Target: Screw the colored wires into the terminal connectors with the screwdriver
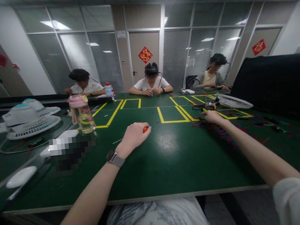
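Observation:
My left hand (135, 136), a watch on its wrist, is closed above the green table left of centre. It grips a slim screwdriver (145, 129); the orange end shows by the thumb and a thin shaft sticks out at the other side. My right hand (212, 117) reaches far forward to the right, its fingers bent together at the edge of a pile of red, blue and black wires (229, 134). Whatever lies between those fingertips is too small to make out. Dark small parts (205, 106) lie just beyond this hand.
A pink-lidded bottle (82, 114) and white fans (30, 119) stand on the left. Another white fan cover (234, 101) and a large black box-like object (276, 88) are on the right. Yellow tape (175, 121) marks the green table (162, 175). Several people sit across.

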`<state>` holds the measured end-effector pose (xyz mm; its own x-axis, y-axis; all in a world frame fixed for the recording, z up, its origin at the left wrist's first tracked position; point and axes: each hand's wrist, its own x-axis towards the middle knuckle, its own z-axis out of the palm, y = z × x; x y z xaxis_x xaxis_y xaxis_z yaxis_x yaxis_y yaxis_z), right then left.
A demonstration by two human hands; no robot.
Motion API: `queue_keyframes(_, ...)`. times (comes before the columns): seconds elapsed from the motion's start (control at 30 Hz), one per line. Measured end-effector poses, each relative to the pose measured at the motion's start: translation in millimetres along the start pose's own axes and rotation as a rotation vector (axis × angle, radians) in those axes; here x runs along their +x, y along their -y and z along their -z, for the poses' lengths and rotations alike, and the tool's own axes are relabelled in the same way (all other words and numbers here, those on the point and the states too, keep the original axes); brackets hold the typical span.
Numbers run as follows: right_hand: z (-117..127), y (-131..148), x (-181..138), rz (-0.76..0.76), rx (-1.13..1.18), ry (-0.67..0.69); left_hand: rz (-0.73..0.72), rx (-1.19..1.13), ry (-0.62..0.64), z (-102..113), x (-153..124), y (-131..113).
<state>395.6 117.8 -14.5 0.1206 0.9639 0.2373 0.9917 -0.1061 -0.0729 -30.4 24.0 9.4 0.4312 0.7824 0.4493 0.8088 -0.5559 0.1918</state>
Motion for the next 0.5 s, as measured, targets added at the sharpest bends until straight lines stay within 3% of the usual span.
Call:
queue_keyframes(0.27, -8, -11, 4, -0.038, -0.067, 0.138, -0.019, -0.028, -0.010, -3, 1, 2)
queue_keyframes(0.5, -8, -13, 2, -0.046, -0.108, 0.176, -0.015, -0.019, -0.004, -3, 0, 1)
